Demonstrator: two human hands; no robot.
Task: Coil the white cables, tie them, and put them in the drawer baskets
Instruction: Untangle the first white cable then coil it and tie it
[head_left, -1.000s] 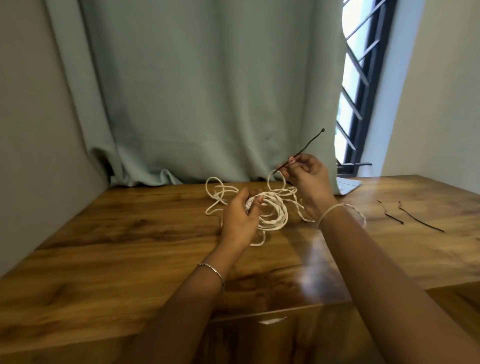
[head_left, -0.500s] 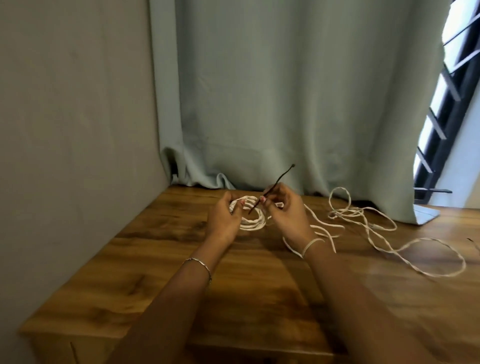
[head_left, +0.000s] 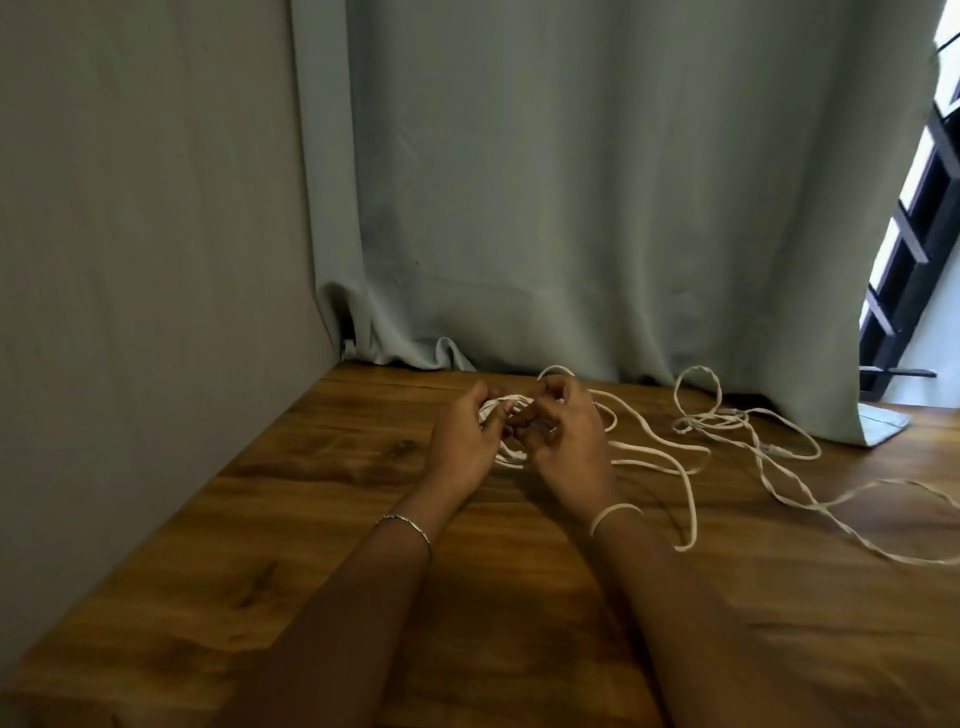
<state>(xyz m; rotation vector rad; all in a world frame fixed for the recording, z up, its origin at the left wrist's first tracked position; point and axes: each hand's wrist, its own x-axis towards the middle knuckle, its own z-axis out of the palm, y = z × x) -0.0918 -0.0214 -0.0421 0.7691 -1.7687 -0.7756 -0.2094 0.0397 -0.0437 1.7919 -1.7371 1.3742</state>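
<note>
A small coil of white cable (head_left: 506, 410) sits on the wooden table (head_left: 322, 519) near the back, mostly hidden between my two hands. My left hand (head_left: 465, 439) grips the coil's left side with curled fingers. My right hand (head_left: 563, 439) curls over the coil's right side, fingertips pinched against it. The dark tie is hidden by the fingers. More loose white cable (head_left: 748, 431) trails off to the right across the table in loops, with one end (head_left: 685, 543) lying near my right wrist.
A grey wall (head_left: 145, 260) closes off the table's left side. A pale green curtain (head_left: 597, 208) hangs behind, its hem resting on the tabletop. A barred window (head_left: 914, 249) shows at far right. No drawer or baskets are in view.
The dark tie that stuck up from my right hand is no longer visible. Both hands have closed in tighter on the coil. The view has shifted further left.
</note>
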